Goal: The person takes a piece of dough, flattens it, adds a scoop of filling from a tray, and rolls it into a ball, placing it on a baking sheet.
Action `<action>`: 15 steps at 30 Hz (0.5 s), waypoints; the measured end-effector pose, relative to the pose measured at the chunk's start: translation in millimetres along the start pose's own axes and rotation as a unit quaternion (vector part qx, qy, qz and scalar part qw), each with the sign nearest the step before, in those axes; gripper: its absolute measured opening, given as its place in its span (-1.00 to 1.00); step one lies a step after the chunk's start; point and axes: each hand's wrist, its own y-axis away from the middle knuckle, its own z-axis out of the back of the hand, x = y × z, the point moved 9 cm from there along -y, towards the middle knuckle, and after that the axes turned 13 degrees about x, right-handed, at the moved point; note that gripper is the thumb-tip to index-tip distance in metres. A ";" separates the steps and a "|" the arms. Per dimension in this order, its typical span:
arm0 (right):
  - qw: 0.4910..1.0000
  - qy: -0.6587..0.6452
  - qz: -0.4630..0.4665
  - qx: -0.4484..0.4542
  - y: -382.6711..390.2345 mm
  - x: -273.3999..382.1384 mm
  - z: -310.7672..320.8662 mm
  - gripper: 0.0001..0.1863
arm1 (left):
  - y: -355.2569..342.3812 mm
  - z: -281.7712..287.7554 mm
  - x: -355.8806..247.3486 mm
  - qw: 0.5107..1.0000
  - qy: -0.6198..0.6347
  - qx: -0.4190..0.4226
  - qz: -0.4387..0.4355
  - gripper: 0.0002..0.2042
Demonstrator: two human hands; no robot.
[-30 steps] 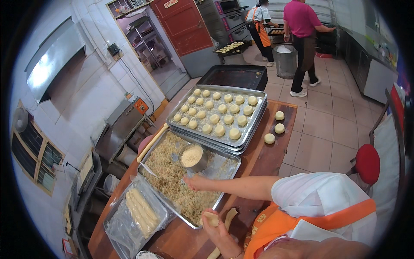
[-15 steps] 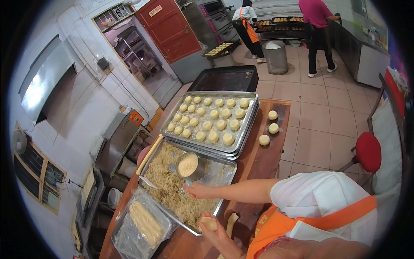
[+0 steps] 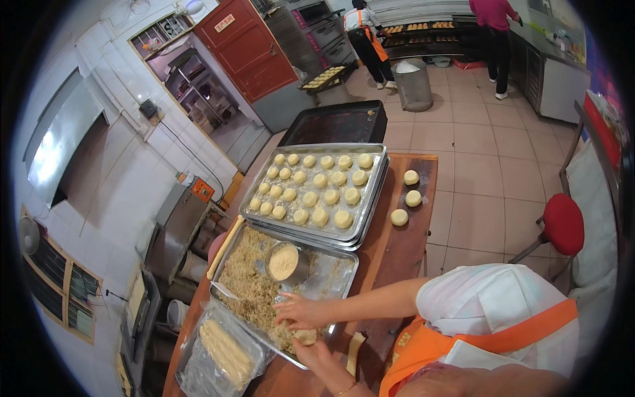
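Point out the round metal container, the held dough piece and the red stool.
Round metal container (image 3: 303, 268), head view: outer wall.
Held dough piece (image 3: 305, 337), head view: visible middle.
Red stool (image 3: 564, 228), head view: seat.

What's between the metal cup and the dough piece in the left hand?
In the head view, the right hand, fingers spread, is between them, with crumbly mixture in the tray beneath it.

At the desk (image 3: 391, 264), the left hand (image 3: 317, 355) cups some dough (image 3: 305, 337); the right hand (image 3: 302, 311) hovers just beside it, fingers spread, above a tray (image 3: 338, 264) of crumbly filling (image 3: 245, 266). A tin (image 3: 301, 270) stands in that tray. Behind it, pale buns (image 3: 320, 180) fill a stacked tray (image 3: 362, 210). Bagged dough rolls (image 3: 226, 354) lie nearby. Across the room, two people (image 3: 364, 36) stand well apart.
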 end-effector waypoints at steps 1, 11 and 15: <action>1.000 -0.001 0.014 -0.025 2.4 21.5 6.3 -0.70 | -4.8 3.3 15.9 0.994 0.083 -0.007 0.071 -0.65; 0.989 0.025 -0.030 0.145 11.4 40.6 3.1 -0.69 | -6.4 -44.7 52.5 0.497 0.766 -0.201 0.354 -0.63; 0.980 -0.157 -0.045 0.110 -1.7 0.5 -19.6 -0.72 | -11.1 -40.4 48.1 0.449 0.787 -0.228 0.357 -0.63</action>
